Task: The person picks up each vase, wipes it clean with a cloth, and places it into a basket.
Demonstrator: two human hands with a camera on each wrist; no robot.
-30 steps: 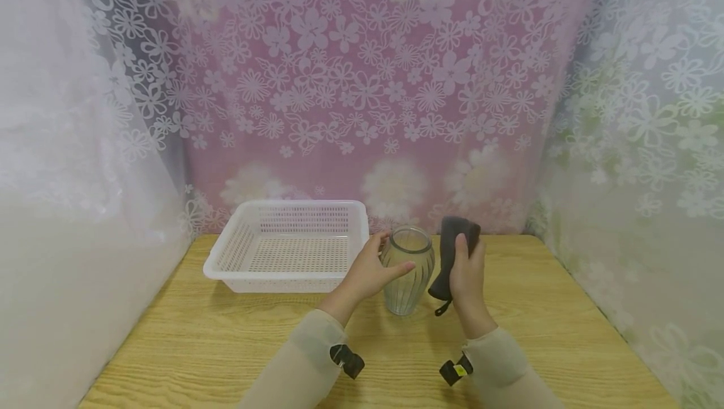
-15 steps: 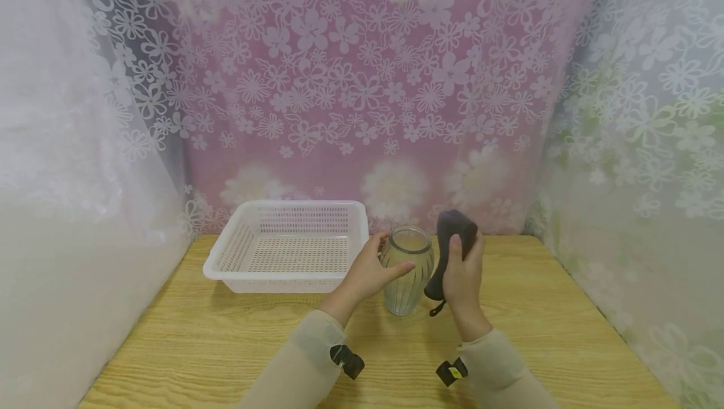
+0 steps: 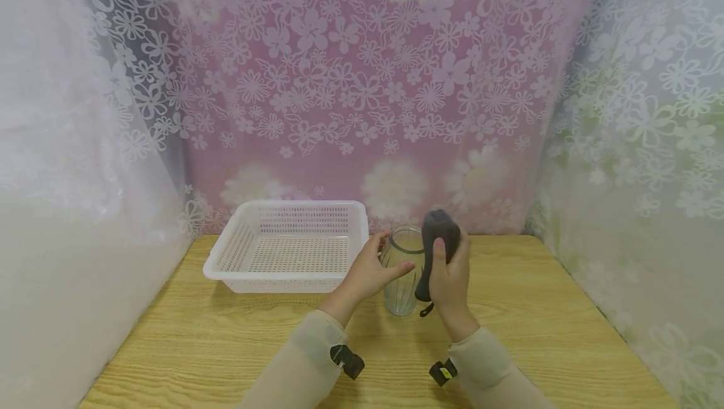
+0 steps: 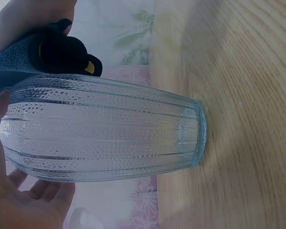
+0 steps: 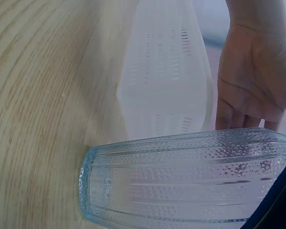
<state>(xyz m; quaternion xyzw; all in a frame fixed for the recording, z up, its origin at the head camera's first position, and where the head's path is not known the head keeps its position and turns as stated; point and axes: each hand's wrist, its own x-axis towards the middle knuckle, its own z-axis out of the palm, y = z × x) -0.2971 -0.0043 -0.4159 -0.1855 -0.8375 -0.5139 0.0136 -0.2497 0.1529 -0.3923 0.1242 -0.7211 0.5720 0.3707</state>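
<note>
A ribbed clear glass vase stands upright on the table, its open mouth facing up. My left hand holds the vase from its left side, thumb across the front and fingers behind. My right hand grips a rolled dark grey cloth with a small hanging loop at its lower end. The cloth overlaps the right side of the vase in the head view. In the left wrist view, the cloth lies right along the vase's side, and dotted texture covers the glass.
A white perforated plastic basket sits on the wooden table, left of the vase. Behind the table hangs a pink flowered curtain, with pale curtains at both sides.
My right hand has moved left with the cloth, from beside the vase to overlapping its right side. The left hand and the vase have stayed in place.
</note>
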